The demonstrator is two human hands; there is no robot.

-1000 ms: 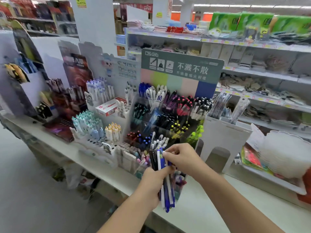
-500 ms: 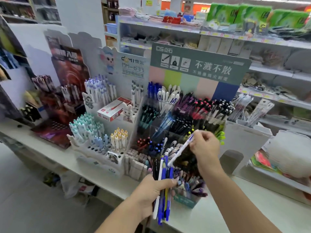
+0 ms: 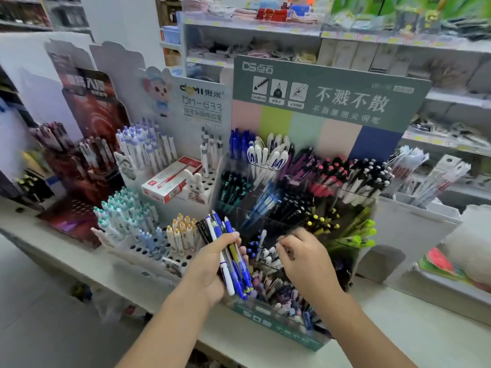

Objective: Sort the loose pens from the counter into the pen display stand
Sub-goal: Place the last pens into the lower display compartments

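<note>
The left hand grips a bundle of loose pens — blue, black and white barrels fanned out above the fist, their lower ends sticking out below the palm. The bundle is held tilted, just in front of the pen display stand and beside its left edge.

The right hand reaches into the lower middle tier of the stand, fingers curled down among the white-capped pens there. The frame is blurred at the fingertips, so whether they pinch a pen or merely touch the tops cannot be told.

The stand sits on the white bench, its grey-green header card rising over stepped clear compartments packed with blue, black, pink-tipped, yellow-tipped and green pens. To its left stands a white holed display carrying teal, pale blue and orange-capped pens, with a red-and-white box lying on its upper level. Further left is a dark red stand — its contents are too blurred to make out. Shop shelves fill the background.
</note>
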